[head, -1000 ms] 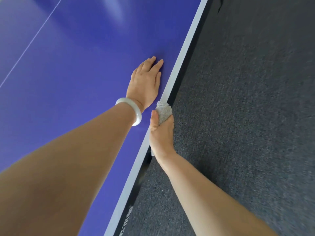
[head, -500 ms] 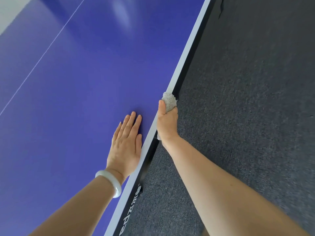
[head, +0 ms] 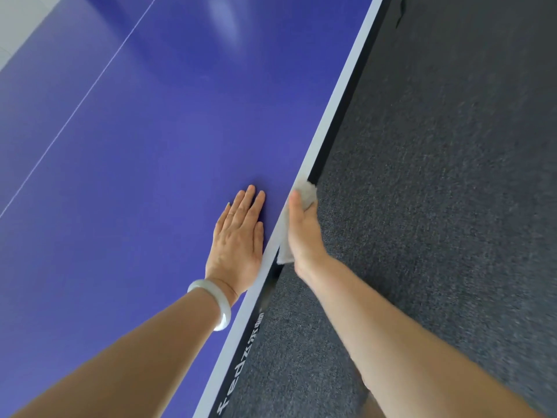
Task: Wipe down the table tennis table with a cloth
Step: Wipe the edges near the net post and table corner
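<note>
The right hand (head: pixel 303 233) grips a crumpled pale grey cloth (head: pixel 306 191) against the blue table tennis table's (head: pixel 135 146) white right edge; the left hand (head: pixel 238 239) (white bangle (head: pixel 215 304) on the wrist) lies flat just left of it.

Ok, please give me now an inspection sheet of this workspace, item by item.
Surface: blue table tennis table with white edge line; no dirt visible.
Job's things: pale cloth pressed on the table's side edge.
Clutter: nothing seen.
Hands: left hand flat on the top beside the edge, white bracelet on its wrist; right hand grips the cloth.
Cables: thin dark line on the floor far off; cable or not, cannot tell.
Surroundings: dark grey carpet.
</note>
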The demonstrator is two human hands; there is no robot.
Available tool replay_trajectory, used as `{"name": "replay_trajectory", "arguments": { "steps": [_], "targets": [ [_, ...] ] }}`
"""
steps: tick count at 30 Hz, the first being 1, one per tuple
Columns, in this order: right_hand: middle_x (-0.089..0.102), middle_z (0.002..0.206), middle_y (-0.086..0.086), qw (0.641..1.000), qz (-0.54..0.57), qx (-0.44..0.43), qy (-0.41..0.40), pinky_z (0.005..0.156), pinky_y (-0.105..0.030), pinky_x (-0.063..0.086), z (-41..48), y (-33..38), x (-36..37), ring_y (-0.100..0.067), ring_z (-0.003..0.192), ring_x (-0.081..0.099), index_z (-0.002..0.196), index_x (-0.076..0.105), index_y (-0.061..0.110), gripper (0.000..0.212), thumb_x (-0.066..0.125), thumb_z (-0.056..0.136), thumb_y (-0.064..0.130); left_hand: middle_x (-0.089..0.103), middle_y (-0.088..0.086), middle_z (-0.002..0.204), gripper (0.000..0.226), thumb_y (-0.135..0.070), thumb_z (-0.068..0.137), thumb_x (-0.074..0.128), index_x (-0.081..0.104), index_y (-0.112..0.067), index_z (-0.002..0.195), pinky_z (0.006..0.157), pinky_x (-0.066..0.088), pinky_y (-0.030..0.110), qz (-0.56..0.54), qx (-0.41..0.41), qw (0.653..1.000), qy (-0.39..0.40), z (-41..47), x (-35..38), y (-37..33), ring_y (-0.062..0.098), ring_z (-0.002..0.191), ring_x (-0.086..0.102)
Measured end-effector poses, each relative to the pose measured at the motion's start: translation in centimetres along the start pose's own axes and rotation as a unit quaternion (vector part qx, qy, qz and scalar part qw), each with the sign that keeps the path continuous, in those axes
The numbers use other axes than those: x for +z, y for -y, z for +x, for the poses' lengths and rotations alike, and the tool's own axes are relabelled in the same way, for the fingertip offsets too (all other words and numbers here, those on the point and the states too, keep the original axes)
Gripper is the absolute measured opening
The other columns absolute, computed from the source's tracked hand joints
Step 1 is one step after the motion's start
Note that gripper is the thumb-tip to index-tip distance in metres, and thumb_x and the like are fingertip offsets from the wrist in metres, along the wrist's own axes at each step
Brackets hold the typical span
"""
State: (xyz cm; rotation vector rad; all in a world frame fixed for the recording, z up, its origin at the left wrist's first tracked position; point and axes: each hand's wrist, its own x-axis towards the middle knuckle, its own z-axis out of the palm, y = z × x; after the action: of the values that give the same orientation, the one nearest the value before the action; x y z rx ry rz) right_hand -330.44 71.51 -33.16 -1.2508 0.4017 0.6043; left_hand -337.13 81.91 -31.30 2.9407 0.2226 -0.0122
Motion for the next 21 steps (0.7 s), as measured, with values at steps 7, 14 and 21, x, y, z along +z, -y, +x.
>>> {"name": "replay_trajectory", "arguments": {
  "steps": [7,14,21],
  "targets": [
    [0.01,0.165,0.001,0.999,0.022,0.016,0.033,0.123,-0.03,0.016,-10.1,-6.9,1.2,-0.007,0.149,0.016,0.159,0.002,0.019,0.071,0.042,0.103,0.038,0.015,-0.005,0.164,0.054,-0.028,0.103,0.022,0.024,-0.02,0.157,0.124,0.004,0.029,-0.006,-0.002,1.0,-0.01,0.1,0.2,0.2,0.012,0.152,0.009],
    [0.042,0.153,-0.004,0.991,0.107,0.074,0.037,0.118,-0.037,0.033,-5.7,-4.5,1.1,-0.014,0.137,0.044,0.155,0.023,0.017,0.062,0.047,0.103,0.039,0.016,-0.003,0.165,0.05,-0.019,0.106,0.032,0.025,-0.02,0.156,0.124,0.004,0.03,-0.025,-0.001,1.0,-0.015,0.0,0.2,0.4,0.013,0.152,0.01],
    [0.044,0.148,-0.012,0.988,-0.002,-0.077,-0.135,0.11,-0.026,0.037,-5.2,-5.8,3.3,-0.021,0.136,0.045,0.152,0.029,0.006,0.064,0.049,0.101,0.038,0.015,-0.002,0.165,0.052,-0.02,0.106,0.031,0.024,-0.02,0.157,0.124,0.005,0.032,-0.023,0.014,0.999,-0.018,0.0,0.3,0.7,0.014,0.152,0.008]
  ]
}}
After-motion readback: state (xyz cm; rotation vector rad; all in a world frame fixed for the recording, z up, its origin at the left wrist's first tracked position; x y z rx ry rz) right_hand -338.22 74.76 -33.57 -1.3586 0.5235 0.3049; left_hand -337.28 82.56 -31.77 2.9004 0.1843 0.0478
